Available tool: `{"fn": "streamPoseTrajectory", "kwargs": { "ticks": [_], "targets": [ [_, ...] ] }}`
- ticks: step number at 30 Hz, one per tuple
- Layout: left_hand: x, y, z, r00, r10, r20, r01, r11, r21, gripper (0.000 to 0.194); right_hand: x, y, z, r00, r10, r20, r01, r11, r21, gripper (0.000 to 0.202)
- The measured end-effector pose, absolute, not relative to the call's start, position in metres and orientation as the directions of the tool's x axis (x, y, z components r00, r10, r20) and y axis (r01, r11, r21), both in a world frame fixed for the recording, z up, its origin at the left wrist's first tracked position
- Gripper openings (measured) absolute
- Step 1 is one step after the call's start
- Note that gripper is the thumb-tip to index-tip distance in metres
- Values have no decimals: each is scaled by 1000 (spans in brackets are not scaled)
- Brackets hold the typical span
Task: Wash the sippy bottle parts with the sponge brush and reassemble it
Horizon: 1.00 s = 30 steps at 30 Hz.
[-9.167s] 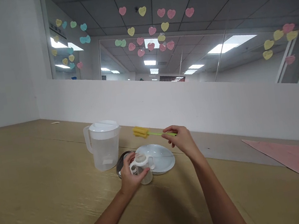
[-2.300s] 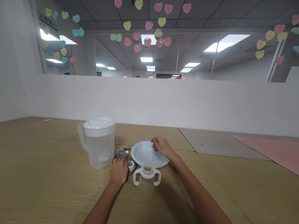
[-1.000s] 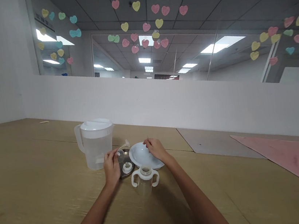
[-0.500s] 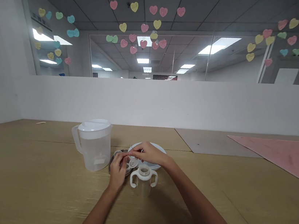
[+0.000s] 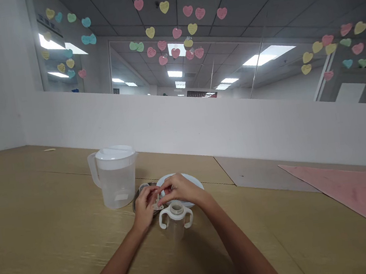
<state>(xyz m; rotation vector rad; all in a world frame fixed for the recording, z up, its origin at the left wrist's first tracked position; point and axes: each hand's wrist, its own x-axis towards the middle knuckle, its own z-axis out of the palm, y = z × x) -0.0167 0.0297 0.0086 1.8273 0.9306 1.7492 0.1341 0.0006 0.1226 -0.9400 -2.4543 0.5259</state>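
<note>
Wooden table [image 5: 65,242] below white wall [image 5: 175,129], heart-shaped notes [image 5: 164,7].

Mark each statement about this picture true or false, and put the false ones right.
1. The left hand and right hand are close together. True.
2. The two-handled bottle is closed with a cap. False: the two-handled bottle has an open mouth.
3. The lidded pitcher stands to the left of the white plate. True.
4. The pink sheet lies under the pitcher. False: the pink sheet lies at the far right of the table.
5. Heart-shaped notes are stuck on the glass above the table. True.
6. The left hand grips the pitcher's handle. False: no hand touches that handle.
</note>
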Motion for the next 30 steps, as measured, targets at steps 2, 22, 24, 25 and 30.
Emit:
{"fn": "streamPoseTrajectory", "kwargs": {
  "ticks": [2, 22, 24, 25, 30],
  "targets": [
    [-16, 28, 10, 21, 730, 683, 147, -678, 720, 22, 132, -1, 123, -660, 698, 276, 540, 697, -472, 33],
    [-13, 19, 16, 271, 685, 676, 205, -728, 655, 23, 133, -4, 121, -560, 802, 205, 669, 585, -459, 23],
    [-12, 19, 15, 274, 686, 674, 222, -727, 650, 24, 136, -3, 122, -523, 826, 210, 671, 550, -497, 25],
    [-11, 19, 14, 277, 684, 675, 234, -729, 643, 25, 137, -2, 122, -502, 837, 215, 672, 535, -512, 26],
    [-9, 15, 16, 305, 670, 677, 264, -742, 616, 28, 141, 1, 125, -412, 878, 244, 721, 478, -501, 32]
  ]
}}
